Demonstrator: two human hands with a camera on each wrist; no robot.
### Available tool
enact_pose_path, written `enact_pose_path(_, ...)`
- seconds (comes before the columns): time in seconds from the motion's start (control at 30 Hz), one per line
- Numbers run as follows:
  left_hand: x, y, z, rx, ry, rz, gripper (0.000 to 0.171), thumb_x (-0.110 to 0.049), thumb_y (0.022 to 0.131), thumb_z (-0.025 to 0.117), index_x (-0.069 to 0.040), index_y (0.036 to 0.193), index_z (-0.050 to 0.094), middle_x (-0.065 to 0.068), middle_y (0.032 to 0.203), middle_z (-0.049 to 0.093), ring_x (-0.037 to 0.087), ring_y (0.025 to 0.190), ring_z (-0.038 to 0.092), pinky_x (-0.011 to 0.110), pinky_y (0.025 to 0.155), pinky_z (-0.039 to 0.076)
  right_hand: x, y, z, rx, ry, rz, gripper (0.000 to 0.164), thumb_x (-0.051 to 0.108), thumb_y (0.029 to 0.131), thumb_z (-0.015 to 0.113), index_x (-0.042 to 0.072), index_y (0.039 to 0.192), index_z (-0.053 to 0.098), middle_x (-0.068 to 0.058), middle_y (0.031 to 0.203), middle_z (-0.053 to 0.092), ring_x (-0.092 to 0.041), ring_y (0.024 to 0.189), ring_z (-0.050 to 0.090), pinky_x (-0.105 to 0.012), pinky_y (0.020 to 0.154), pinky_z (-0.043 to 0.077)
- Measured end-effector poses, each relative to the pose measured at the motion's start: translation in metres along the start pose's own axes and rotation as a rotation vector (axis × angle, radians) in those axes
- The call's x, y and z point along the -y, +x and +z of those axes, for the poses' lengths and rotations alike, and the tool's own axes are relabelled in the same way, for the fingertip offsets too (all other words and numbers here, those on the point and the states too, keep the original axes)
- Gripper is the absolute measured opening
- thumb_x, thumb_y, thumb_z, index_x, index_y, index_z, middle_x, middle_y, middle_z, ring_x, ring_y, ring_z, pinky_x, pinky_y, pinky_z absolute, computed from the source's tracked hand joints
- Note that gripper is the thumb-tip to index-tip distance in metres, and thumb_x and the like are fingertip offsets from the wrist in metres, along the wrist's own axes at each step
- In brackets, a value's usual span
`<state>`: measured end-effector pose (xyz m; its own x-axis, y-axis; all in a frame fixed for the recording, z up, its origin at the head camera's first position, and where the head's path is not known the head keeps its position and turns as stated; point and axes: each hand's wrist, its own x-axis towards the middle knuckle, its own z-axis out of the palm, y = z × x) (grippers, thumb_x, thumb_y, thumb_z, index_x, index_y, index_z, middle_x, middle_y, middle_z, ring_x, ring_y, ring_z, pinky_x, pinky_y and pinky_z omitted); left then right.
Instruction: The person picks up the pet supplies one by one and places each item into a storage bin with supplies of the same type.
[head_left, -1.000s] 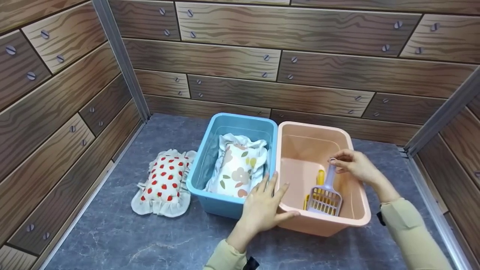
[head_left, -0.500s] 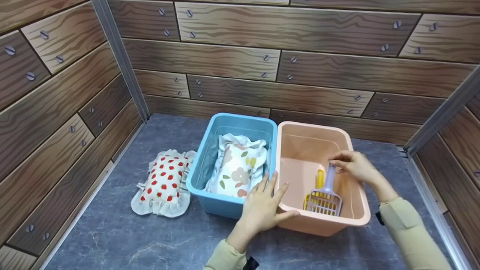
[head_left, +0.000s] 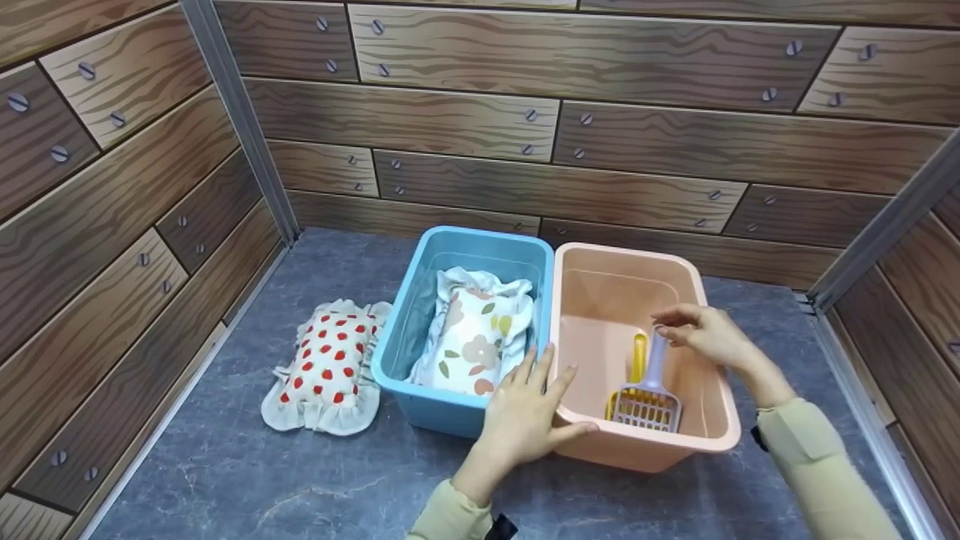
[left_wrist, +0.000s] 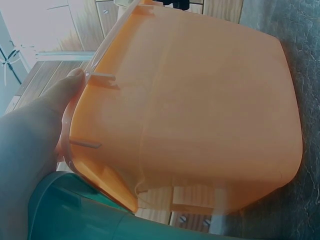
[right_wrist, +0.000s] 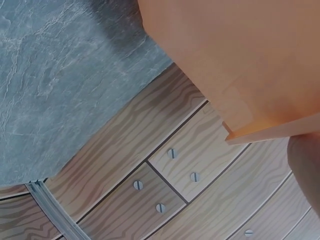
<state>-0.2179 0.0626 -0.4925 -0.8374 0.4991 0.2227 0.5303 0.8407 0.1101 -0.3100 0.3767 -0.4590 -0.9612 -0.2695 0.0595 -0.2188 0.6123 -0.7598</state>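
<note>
In the head view, my right hand (head_left: 709, 335) pinches the handle top of a lilac slotted litter scoop (head_left: 646, 405) inside the peach plastic bin (head_left: 630, 255). The scoop's head is down at the bin's near end. Behind it a yellow long-handled tool (head_left: 639, 358) leans, its lower part mostly covered. My left hand (head_left: 525, 412) lies with spread, straight fingers over the adjoining rims of the peach bin and the blue bin (head_left: 442, 405); in the left wrist view its thumb (left_wrist: 75, 82) touches the peach rim. The right wrist view shows the bin's outer wall, not the scoop.
A floral ruffled pillow (head_left: 476, 341) lies in the blue bin. Left of that bin, a strawberry-print pillow (head_left: 322, 364) rests on the dark marbled surface (head_left: 315, 487). Wood-patterned walls (head_left: 465, 127) stand at the back and both sides.
My right hand and the scoop's handle have shifted slightly left, and the handle end sits a little lower. The yellow tool's handle shows a bit more. The left hand keeps its place.
</note>
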Motion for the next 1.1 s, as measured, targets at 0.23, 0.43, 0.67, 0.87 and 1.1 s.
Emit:
enact_pose_path(0.23,0.0,0.0,0.001,-0.017,0.023,0.014,0.085,-0.082,0.085,0.029,-0.028,0.15,0.042,0.01,0.159,0.028,0.031,0.145,0.028,0.043,0.107,0.039,0.001,-0.001,0.002,0.019,-0.137,-0.028,0.032,0.015,0.093,0.067,-0.003,0.119,0.066,-0.02,0.107,0.07,-0.029,0.086,0.069,-0.024,0.07,0.053)
enact_pose_path(0.43,0.0,-0.001,0.001,-0.017,0.014,0.014,0.085,-0.082,0.086,0.03,-0.027,0.15,0.042,0.011,0.159,0.028,0.032,0.145,0.028,0.044,0.107,0.039,0.001,-0.003,0.001,0.038,-0.19,-0.087,0.032,0.012,0.093,0.066,-0.001,0.122,0.066,-0.015,0.11,0.071,-0.024,0.096,0.067,-0.025,0.078,0.051)
enact_pose_path(0.67,0.0,0.0,0.0,-0.004,-0.002,0.01,0.086,-0.082,0.085,0.029,-0.027,0.15,0.042,0.011,0.159,0.027,0.033,0.144,0.029,0.045,0.107,0.038,-0.001,-0.003,0.0,0.122,-0.089,-0.237,0.04,-0.006,0.091,0.057,-0.009,0.131,0.055,-0.026,0.122,0.063,-0.034,0.106,0.064,-0.022,0.087,0.048)
enact_pose_path(0.87,0.0,0.0,0.0,0.009,0.012,0.008,0.086,-0.083,0.085,0.027,-0.029,0.151,0.038,0.01,0.16,0.026,0.032,0.145,0.026,0.044,0.108,0.038,-0.006,-0.003,-0.001,0.227,0.044,-0.348,0.048,-0.014,0.091,0.048,-0.015,0.139,0.042,-0.003,0.137,0.056,-0.009,0.118,0.058,-0.017,0.094,0.044)
enact_pose_path(1.1,0.0,0.0,0.001,-0.021,0.017,0.014,0.084,-0.082,0.086,0.03,-0.028,0.15,0.042,0.01,0.159,0.028,0.032,0.144,0.03,0.043,0.106,0.04,-0.009,-0.003,-0.003,0.311,0.212,-0.417,0.058,-0.016,0.093,0.042,-0.005,0.149,0.032,0.026,0.143,0.041,0.002,0.125,0.048,-0.013,0.098,0.037)
